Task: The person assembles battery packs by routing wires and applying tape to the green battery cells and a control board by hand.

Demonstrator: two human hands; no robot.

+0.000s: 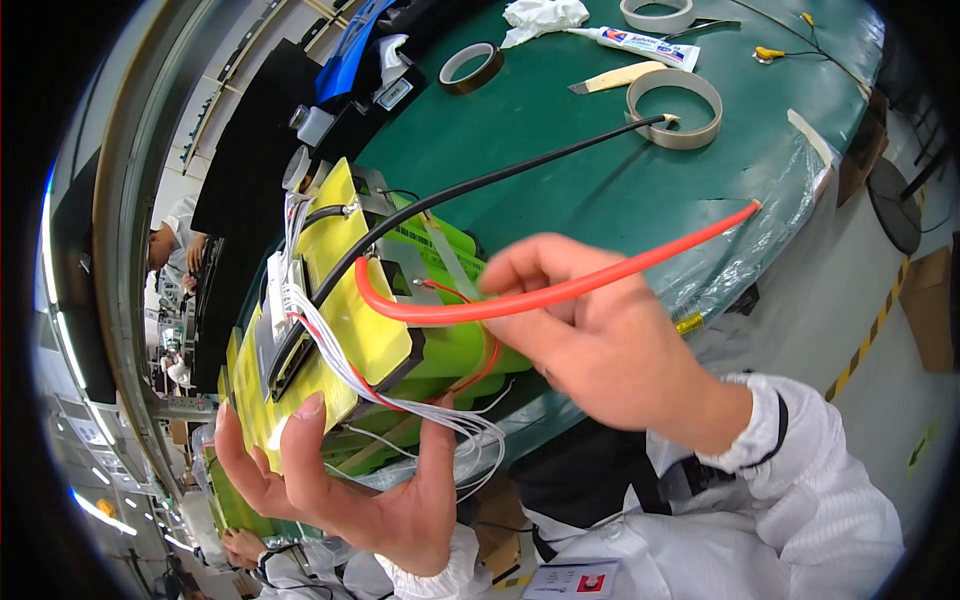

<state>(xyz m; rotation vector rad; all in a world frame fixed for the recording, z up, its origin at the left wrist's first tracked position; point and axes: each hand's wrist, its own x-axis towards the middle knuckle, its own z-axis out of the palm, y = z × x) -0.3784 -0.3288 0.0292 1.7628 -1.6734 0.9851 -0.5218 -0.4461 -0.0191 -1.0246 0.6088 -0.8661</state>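
Observation:
A battery pack of green cells with a yellow insulating board stands tilted on the table. My left hand grips its near lower end, fingers spread along the board and thumb by the white wires. Beside the cells, my right hand is closed in a pinch on the end of a narrow translucent strip; the fingertips are partly hidden by a thick red cable. That cable and a thick black cable rise from the board. A thin red wire loops close to my right fingertips.
On the green table lie tape rolls, a dark tape roll, a cutter, a glue tube and crumpled tissue. Clear film covers the right edge. Another person's hand shows at lower left.

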